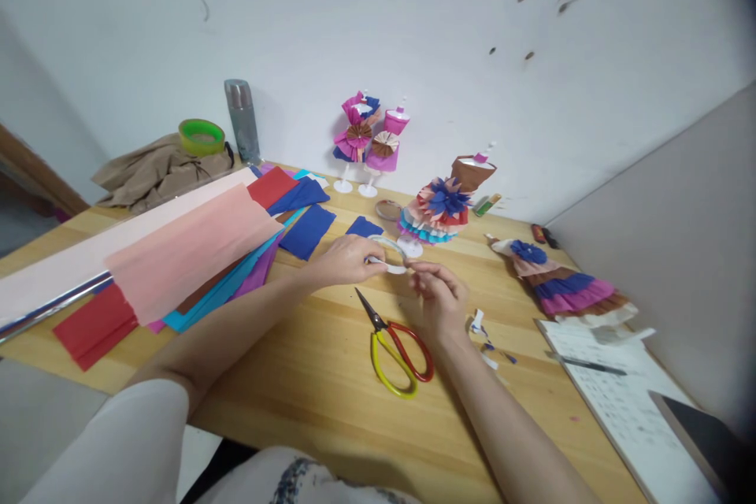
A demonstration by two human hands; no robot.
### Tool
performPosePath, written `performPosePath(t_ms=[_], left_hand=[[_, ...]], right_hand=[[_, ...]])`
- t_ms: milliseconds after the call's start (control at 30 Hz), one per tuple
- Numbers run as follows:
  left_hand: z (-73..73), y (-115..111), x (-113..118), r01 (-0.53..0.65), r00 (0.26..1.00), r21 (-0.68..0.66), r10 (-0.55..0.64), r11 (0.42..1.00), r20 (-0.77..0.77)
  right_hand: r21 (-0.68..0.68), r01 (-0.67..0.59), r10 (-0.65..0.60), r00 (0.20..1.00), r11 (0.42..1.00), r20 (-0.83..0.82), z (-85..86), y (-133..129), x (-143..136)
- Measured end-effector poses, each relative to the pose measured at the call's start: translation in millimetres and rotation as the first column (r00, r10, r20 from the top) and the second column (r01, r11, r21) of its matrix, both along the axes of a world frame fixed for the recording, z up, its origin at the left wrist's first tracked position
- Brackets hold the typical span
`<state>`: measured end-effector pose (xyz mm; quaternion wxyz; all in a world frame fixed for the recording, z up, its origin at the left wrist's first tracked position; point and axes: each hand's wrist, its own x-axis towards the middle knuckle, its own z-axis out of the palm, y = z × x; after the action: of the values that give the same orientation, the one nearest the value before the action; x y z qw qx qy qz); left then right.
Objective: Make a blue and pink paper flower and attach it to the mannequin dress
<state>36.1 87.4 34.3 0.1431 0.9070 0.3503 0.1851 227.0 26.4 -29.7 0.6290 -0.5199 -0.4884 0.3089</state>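
A ring-shaped roll of white tape [397, 268] is held upright just above the table by my left hand [348, 260], fingers closed on its left side. At the roll's right edge, the fingertips of my right hand [440, 291] are pinched together; whether they grip the tape's end is too small to make out. Below the hands lie scissors [383, 342] with one yellow and one red handle, blades pointing to the far left. Two pieces of blue crepe paper [308, 232] rest left of and behind the roll.
Stacked coloured crepe paper [194, 252] covers the left side. Behind stand small dress forms [383, 142] in paper dresses, one larger [442, 205]. A bottle [242, 122], green tape roll [201, 137], another tape roll [388, 209], paper dress [561, 283] and notebook [620, 402] surround the work.
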Motion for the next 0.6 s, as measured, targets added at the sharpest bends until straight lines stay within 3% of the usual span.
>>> performPosePath(t_ms=[67,133,200,333,467,600], left_hand=[[-0.5,2,-3,-0.075,0.995,0.105,0.081,0.992,-0.06],[-2.3,2,-4,-0.071,0.982,0.24,0.11,0.968,-0.152],[-5.5,-2,0,0.047,0.97,0.321,0.034,0.946,-0.241],[-17.9,-21,19,0.283,0.923,0.303,-0.172,0.91,-0.346],[-29.9,-41,35,0.376,0.883,0.302,-0.241,0.876,-0.402],[-31.0,-52,38,0.415,0.865,0.308,-0.267,0.856,-0.424]], right_hand=[[-0.048,0.114,-0.11,0.991,0.992,0.073,1.3,0,0],[-0.025,0.152,-0.143,0.965,0.988,0.219,4.5,-3,-1],[0.039,0.092,-0.1,0.939,0.995,0.328,7.9,-6,-4],[0.031,-0.089,0.066,0.895,0.995,0.441,8.9,-8,-7],[-0.179,-0.287,0.325,0.914,0.941,0.242,4.8,-3,-6],[-0.245,-0.402,0.421,0.906,0.882,0.028,5.0,-3,-9]])
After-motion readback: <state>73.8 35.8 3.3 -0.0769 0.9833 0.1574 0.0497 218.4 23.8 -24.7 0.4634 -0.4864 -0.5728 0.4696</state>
